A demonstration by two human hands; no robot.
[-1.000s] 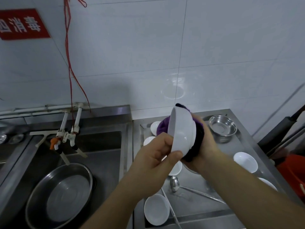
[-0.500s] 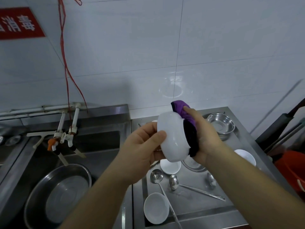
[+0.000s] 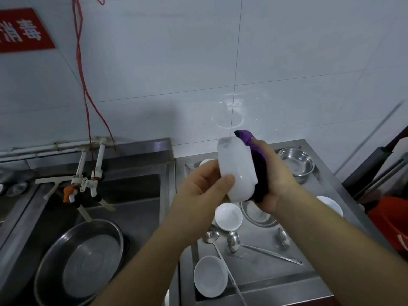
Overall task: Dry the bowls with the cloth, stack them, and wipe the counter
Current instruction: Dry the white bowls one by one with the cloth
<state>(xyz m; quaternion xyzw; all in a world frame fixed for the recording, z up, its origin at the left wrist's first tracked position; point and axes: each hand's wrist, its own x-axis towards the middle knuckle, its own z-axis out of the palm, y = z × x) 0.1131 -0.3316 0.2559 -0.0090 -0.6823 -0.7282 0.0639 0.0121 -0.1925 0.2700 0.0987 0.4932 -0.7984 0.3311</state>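
Note:
My left hand (image 3: 203, 186) grips a white bowl (image 3: 237, 171) held up on its side above the steel counter (image 3: 260, 274), thumb on its outer wall. My right hand (image 3: 276, 180) holds a purple cloth (image 3: 257, 164) pressed into the bowl's open side; the inside of the bowl is hidden. More white bowls sit on the counter: one (image 3: 228, 216) just below my hands, one (image 3: 210, 276) near the front edge, one (image 3: 330, 204) at the right, one (image 3: 206, 162) partly hidden behind my left hand.
Two steel bowls (image 3: 297, 161) (image 3: 257, 214) and three steel ladles (image 3: 234, 240) lie on the counter. A sink at left holds a large steel basin (image 3: 81, 261) under white taps (image 3: 86, 180). A red bucket (image 3: 395, 219) and dark handles stand at the right.
The bowl has turned in my hands, from showing its rim edge-on to showing its outer wall and base. The cloth has shifted round to the bowl's right side.

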